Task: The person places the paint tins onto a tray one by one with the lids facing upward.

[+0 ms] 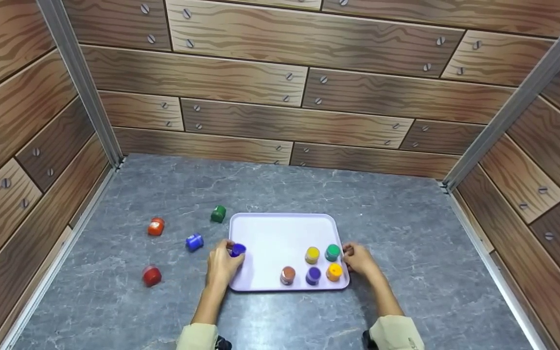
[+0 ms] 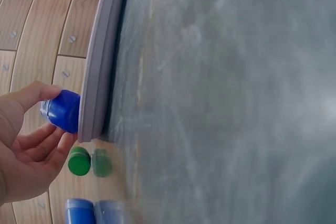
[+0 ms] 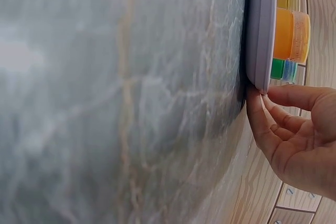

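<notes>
Fingers (image 2: 44,142) of left hand (image 1: 222,262) clamped on blue jar (image 1: 237,250) at left end of tray (image 1: 265,238), lower centre of frame; right hand (image 1: 359,259) pinches tray's right rim. Risk: jar may tip if released on rim; uneven lift could topple 5 other jars (image 1: 313,275) there.

Head view high, facing forward-down; wrist views close; tray (image 1: 270,243) shared.

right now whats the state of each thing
dark blue jar: in left hand
tray: held by right hand
yellow jar: standing
teal jar: standing
brown jar: standing
purple jar: standing
orange jar: standing
red-orange jar: on table
blue jar: on table
green jar: on table
red jar: on table
</notes>
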The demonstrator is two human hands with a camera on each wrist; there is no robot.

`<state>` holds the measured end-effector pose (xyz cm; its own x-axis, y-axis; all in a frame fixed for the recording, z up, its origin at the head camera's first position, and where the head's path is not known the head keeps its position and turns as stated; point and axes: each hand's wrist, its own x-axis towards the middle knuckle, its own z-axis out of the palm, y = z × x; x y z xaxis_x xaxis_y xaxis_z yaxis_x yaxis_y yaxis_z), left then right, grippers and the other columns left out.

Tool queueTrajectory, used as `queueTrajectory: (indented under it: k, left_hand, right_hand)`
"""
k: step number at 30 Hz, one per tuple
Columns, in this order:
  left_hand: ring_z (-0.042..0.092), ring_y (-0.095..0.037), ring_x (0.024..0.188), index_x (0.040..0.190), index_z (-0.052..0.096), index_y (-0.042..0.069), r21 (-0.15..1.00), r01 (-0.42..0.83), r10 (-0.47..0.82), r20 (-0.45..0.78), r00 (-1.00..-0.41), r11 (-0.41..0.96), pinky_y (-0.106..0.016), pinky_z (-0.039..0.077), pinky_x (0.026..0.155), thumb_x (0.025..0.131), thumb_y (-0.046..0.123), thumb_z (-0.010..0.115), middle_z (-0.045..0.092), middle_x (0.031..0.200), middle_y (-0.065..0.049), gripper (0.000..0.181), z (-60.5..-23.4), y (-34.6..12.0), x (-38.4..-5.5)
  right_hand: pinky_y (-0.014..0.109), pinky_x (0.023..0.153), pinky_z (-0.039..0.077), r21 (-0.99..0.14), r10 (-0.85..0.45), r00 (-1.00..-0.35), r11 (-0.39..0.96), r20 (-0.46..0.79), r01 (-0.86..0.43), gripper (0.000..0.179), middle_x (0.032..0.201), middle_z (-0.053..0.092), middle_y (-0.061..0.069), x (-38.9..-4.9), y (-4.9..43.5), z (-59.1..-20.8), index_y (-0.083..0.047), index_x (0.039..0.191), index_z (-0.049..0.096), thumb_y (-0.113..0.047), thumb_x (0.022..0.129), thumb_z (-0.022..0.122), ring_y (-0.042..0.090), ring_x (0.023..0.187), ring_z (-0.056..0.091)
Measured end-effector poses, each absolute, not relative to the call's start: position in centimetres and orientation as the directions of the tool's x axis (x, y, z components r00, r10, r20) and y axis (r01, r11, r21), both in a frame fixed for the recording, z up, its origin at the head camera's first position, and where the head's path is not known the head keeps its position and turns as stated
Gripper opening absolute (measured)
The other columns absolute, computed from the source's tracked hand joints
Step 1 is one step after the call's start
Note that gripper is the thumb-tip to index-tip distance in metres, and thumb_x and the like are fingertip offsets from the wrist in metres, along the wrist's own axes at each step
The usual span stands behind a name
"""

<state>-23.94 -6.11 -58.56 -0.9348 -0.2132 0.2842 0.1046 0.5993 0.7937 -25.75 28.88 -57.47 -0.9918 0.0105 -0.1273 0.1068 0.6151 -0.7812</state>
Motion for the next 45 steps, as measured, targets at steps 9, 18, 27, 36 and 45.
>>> queueTrajectory:
  k: [9, 18, 27, 36, 45]
  left_hand:
    - [0.058, -0.027, 0.073, 0.091, 0.063, -0.002, 0.778, 0.138, -0.190, 0.316, -0.930, 0.613, -0.040, 0.046, 0.067, 0.064, 0.006, 0.074, 0.059, 0.079, -0.010, 0.030, -58.7, -5.9, -24.2]
    - [0.057, -0.028, 0.074, 0.086, 0.057, 0.001, 0.772, 0.160, -0.170, 0.327, -0.929, 0.615, -0.040, 0.047, 0.067, 0.061, 0.002, 0.074, 0.056, 0.080, -0.010, 0.030, -58.8, -5.7, -24.3]
    - [0.057, -0.031, 0.073, 0.082, 0.055, 0.000, 0.735, 0.215, -0.126, 0.379, -0.917, 0.643, -0.041, 0.047, 0.066, 0.058, -0.004, 0.074, 0.056, 0.079, -0.012, 0.031, -59.0, -5.6, -24.6]
    - [0.058, -0.035, 0.070, 0.081, 0.055, -0.001, 0.701, 0.216, -0.128, 0.404, -0.906, 0.680, -0.044, 0.047, 0.063, 0.059, -0.004, 0.074, 0.057, 0.076, -0.013, 0.029, -58.9, -5.4, -24.3]
    - [0.059, -0.035, 0.080, 0.093, 0.059, -0.003, 0.694, 0.218, -0.109, 0.395, -0.912, 0.687, -0.045, 0.048, 0.070, 0.061, 0.003, 0.080, 0.059, 0.086, -0.015, 0.039, -58.5, -5.4, -24.1]
  right_hand:
    - [0.036, 0.052, 0.051, -0.802, -0.041, -0.993, 0.593, -0.109, 0.064, 0.029, 0.080, 0.056, 0.016, -26.9, 30.1, -59.5, 0.010, 0.103, 0.053, 0.006, 0.075, 0.049, 0.025, 0.062, 0.056]
    - [0.034, 0.054, 0.051, -0.801, -0.051, -0.993, 0.596, -0.109, 0.057, 0.024, 0.080, 0.054, 0.018, -27.5, 30.9, -60.7, 0.011, 0.101, 0.051, 0.005, 0.078, 0.051, 0.023, 0.064, 0.056]
    - [0.035, 0.056, 0.052, -0.779, 0.037, -0.986, 0.608, -0.162, 0.151, 0.025, 0.080, 0.055, 0.015, -25.9, 28.7, -57.5, 0.013, 0.100, 0.052, 0.009, 0.076, 0.051, 0.022, 0.065, 0.054]
    - [0.035, 0.052, 0.051, -0.838, -0.061, -0.993, 0.543, -0.104, 0.055, 0.023, 0.077, 0.054, 0.013, -27.9, 30.9, -61.3, 0.008, 0.098, 0.054, 0.005, 0.076, 0.052, 0.022, 0.061, 0.054]
    - [0.032, 0.055, 0.051, -0.788, 0.011, -0.990, 0.604, -0.143, 0.120, 0.019, 0.077, 0.053, 0.014, -25.9, 28.9, -57.7, 0.013, 0.096, 0.051, 0.010, 0.077, 0.050, 0.020, 0.062, 0.052]
